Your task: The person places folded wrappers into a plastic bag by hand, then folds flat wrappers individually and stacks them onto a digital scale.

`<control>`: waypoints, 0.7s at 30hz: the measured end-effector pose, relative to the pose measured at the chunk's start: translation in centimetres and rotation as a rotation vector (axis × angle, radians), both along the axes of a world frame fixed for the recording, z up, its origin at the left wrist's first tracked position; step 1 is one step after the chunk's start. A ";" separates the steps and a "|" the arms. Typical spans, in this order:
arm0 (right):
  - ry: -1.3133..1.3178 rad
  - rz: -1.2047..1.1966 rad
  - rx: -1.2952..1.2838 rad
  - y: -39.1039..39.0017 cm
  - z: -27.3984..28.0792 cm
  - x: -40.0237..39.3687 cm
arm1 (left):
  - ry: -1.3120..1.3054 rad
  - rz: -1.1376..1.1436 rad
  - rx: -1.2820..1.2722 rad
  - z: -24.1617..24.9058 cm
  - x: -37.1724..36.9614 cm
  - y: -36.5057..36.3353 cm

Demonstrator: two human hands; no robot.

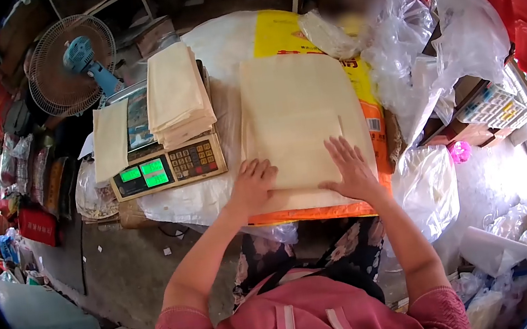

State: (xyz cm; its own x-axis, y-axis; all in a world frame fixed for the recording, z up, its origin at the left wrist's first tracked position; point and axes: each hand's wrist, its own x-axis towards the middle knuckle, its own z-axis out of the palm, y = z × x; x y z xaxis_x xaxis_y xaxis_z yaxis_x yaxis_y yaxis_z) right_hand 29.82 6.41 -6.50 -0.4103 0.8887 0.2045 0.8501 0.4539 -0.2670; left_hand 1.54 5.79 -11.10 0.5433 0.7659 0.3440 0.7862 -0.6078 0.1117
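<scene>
Cream-coloured flat sheets (294,94) lie in a large stack on the work surface in front of me. My left hand (255,182) rests on the stack's near left part, its fingers bent and pressed together; whether it pinches a sheet is hidden. Flat on the near right part lies my right hand (352,176), fingers spread. Between the hands is a folded edge of the cream material. To the left, a digital scale (171,168) with lit green displays carries a pile of folded cream pieces (176,96). Another cream piece (111,141) lies on the scale's left side.
Behind the scale at the left stands a fan (72,64). Yellow and orange printed sacking (374,116) shows under the stack. Clear plastic bags (423,190) hang close on the right, near a box (496,108). Packaged goods crowd the far left.
</scene>
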 end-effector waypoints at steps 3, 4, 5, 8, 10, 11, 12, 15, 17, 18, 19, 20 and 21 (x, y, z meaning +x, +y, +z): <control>-0.050 0.199 -0.162 0.2 -0.1 3.1 | -0.221 -0.057 -0.239 -0.5 -3.2 1.4; -0.033 0.275 -0.196 0.4 -0.2 4.2 | -0.391 0.068 -0.406 1.1 -3.1 1.3; 0.195 0.210 -0.240 0.5 -1.2 4.9 | -0.560 0.196 -0.576 3.8 -2.9 0.6; 0.545 -0.370 -0.492 1.6 -1.6 4.0 | -0.859 0.459 -0.637 3.8 -1.4 1.6; 0.456 -0.464 -0.344 2.6 -2.2 3.1 | -0.702 0.608 -0.290 3.4 1.3 3.2; 0.346 -0.503 -0.300 3.2 -2.1 2.7 | -0.582 0.509 -0.212 2.0 2.4 4.0; 0.239 -0.531 -0.256 3.9 -2.3 2.0 | -0.458 0.420 -0.132 0.3 3.2 4.9; -0.003 -0.462 -0.049 4.2 -1.1 1.0 | -0.109 0.427 -0.030 -3.6 5.0 5.0; -0.122 -0.262 0.184 3.9 -1.4 0.0 | -0.157 0.433 -0.049 -3.7 4.8 5.3; -0.213 -0.167 0.203 4.0 -2.9 0.3 | -0.195 0.420 -0.122 -3.2 4.8 5.1; -0.305 -0.078 0.227 3.9 -3.7 0.3 | -0.236 0.400 -0.191 -2.5 4.6 4.9; -0.297 -0.127 0.221 3.2 -3.4 -0.2 | -0.354 0.454 -0.143 -1.9 4.4 4.3; -0.289 -0.179 0.218 2.6 -2.9 -0.8 | -0.475 0.502 -0.090 -1.3 4.6 3.6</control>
State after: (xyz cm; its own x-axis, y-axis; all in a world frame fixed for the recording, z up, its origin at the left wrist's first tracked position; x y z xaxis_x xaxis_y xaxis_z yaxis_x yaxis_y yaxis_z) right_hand 29.05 8.98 -9.37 -0.3212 0.8999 0.2949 0.9468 0.3113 0.0811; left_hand 6.10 9.39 -12.38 -0.0774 0.9215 0.3805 0.8230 -0.1564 0.5461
